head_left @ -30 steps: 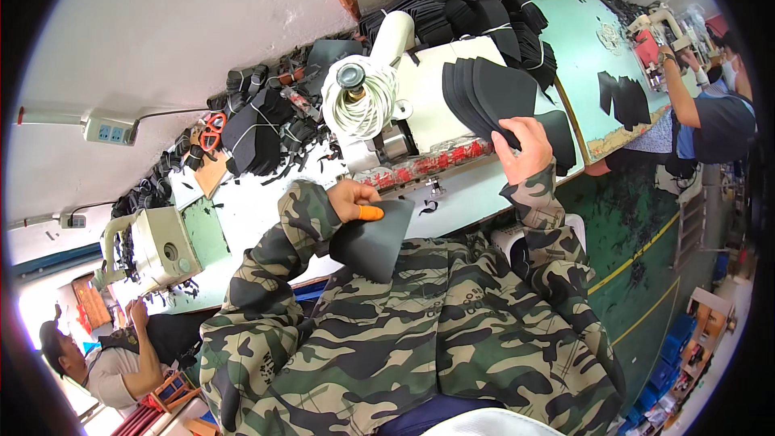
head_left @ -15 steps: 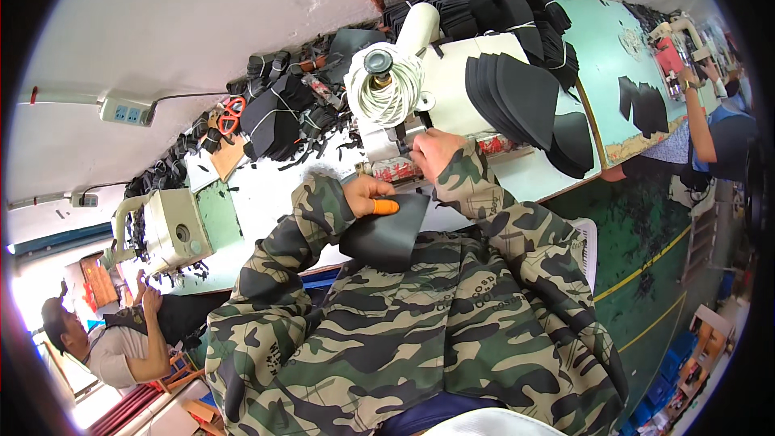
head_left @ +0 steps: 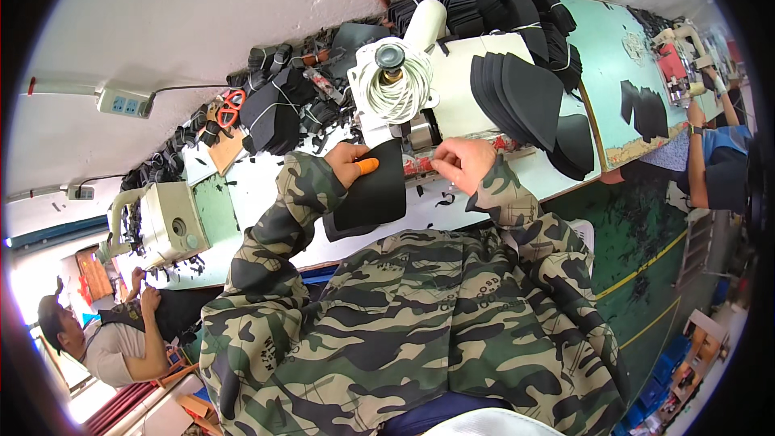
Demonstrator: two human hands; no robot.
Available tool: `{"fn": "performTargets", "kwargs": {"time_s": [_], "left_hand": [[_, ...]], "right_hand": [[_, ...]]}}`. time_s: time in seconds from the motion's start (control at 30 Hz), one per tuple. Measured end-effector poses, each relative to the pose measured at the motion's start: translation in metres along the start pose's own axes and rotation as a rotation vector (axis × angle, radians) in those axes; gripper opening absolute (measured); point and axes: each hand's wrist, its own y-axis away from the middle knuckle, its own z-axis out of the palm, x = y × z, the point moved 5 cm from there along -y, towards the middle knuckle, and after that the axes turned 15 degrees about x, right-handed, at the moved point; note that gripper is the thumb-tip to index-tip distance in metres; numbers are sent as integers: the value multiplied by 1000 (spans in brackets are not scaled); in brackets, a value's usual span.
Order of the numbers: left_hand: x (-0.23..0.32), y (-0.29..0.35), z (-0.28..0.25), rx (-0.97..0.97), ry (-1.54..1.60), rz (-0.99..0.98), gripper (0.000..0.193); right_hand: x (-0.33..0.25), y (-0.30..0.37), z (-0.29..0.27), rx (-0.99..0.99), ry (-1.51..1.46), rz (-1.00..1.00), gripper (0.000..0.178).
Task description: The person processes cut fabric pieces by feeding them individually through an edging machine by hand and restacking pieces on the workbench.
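My left hand (head_left: 349, 165), with an orange cover on the thumb, pinches the left edge of a black flat sheet piece (head_left: 373, 194). The sheet's upper end lies by the presser area of a skiving-type machine (head_left: 417, 133); whether it touches is unclear. Another dark layer shows under its lower left edge. My right hand (head_left: 467, 163) is off the sheet, to the right of it. Its fingers are curled in with the thumb against them, and nothing shows between them. A fanned stack of black cut pieces (head_left: 517, 101) lies on the table to the right.
A coil of white cord (head_left: 400, 93) sits around the machine's knob. Tied black bundles (head_left: 278, 113) and orange-handled scissors (head_left: 231, 107) are at back left. A cream machine (head_left: 173, 226) stands left. One co-worker (head_left: 121, 339) sits at left, another (head_left: 714, 153) at far right.
My left hand has moved up and slightly left, bringing the black sheet up flat toward the machine. My right hand has drawn back from the machine, to the right and slightly down.
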Motion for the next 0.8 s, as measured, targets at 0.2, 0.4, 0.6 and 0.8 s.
{"fn": "performTargets", "kwargs": {"time_s": [0.2, 0.4, 0.6, 0.8], "left_hand": [[-1, -8, 1, -47, -52, -22, 21], [13, -38, 28, -35, 68, 39, 25], [37, -26, 21, -14, 128, -179, 25], [-17, -59, 18, -7, -207, 740, 32]], "right_hand": [[-2, -6, -4, 30, -24, 27, 16], [-21, -25, -7, 176, 420, -440, 33], [-15, -28, -6, -41, 419, -113, 28], [-2, 8, -18, -111, 83, 59, 28]]}}
